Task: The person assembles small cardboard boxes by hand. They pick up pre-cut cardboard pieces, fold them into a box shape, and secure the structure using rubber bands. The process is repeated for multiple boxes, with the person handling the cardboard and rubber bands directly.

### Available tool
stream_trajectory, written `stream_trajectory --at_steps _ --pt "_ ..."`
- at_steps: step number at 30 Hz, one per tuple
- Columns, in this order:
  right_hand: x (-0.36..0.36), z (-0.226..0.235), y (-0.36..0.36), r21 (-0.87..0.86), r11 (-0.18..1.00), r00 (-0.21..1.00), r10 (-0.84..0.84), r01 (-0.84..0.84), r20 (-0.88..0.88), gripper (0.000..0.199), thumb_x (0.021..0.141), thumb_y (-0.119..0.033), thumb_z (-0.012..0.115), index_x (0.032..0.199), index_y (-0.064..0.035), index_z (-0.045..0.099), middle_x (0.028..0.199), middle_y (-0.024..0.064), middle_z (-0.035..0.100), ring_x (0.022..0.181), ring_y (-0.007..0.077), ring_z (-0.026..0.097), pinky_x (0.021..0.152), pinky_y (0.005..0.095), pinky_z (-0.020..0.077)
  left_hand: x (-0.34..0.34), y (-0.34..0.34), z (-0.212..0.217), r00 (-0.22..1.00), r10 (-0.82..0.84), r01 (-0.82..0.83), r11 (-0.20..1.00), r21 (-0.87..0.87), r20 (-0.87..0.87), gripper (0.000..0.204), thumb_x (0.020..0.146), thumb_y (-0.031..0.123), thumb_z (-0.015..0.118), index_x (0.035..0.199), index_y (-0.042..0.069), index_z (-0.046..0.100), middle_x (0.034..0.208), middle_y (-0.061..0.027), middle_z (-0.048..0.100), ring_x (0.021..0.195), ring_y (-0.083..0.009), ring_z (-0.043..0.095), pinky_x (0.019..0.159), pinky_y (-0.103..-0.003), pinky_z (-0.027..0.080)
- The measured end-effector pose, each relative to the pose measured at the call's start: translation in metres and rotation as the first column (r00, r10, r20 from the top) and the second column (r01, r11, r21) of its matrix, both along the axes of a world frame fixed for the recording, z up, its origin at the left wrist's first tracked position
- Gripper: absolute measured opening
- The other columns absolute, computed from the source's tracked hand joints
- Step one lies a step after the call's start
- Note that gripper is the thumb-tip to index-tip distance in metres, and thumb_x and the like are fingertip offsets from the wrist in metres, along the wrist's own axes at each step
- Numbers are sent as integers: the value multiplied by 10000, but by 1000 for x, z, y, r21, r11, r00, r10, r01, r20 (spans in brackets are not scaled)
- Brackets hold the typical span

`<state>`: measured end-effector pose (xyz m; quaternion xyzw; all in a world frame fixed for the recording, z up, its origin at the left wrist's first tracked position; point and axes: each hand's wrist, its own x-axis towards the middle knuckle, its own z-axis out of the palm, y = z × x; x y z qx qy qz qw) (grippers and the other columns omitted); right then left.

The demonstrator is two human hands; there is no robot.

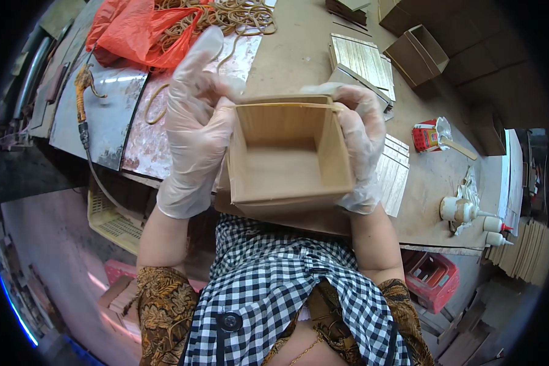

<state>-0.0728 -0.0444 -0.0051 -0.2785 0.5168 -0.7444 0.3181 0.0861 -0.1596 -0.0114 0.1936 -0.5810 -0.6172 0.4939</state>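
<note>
Brown box [287, 165] in the grip of both hands [194, 131] [362, 137], underside out of view

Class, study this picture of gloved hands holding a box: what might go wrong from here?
The thin tan band along the far rim of the open-topped box might slip or snap against the right hand beside it. The loose clear glove on the left hand could snag on a box corner. The white squeeze bottles near the table's edge might fall if bumped.
</note>
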Motion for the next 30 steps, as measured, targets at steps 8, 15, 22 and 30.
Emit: stream_trajectory --at_steps 8,15,22,30 --pt "7 -10 18 -157 985 995 79 -68 64 217 896 58 435 1073 -30 525 1147 169 655 1037 191 632 950 350 523 9 5 -3 996 -80 79 997 -10 -28 687 892 -48 641 1491 -2 307 1340 -163 565 1003 -149 655 926 -296 510" --pt "10 -19 15 -65 992 993 -109 112 54 246 897 69 412 1000 -30 612 996 109 698 885 154 667 850 308 558 2 9 -6 993 -48 80 945 318 -106 577 904 25 639 1418 3 378 941 -79 669 891 -135 672 822 -256 541" --pt "-1 -24 13 64 979 981 -193 191 20 234 873 58 441 946 -12 652 935 112 702 822 152 667 774 284 566 -12 13 -16 996 -47 78 861 502 -75 393 902 15 576 1286 18 491 891 -38 645 817 -104 651 752 -231 550" --pt "-1 -1 15 139 990 946 -63 19 318 186 856 46 447 979 -2 578 1004 208 704 862 241 702 823 355 588 -4 21 -25 976 -99 204 727 655 -194 168 923 36 583 1090 35 607 992 -66 682 871 -161 669 813 -303 570"
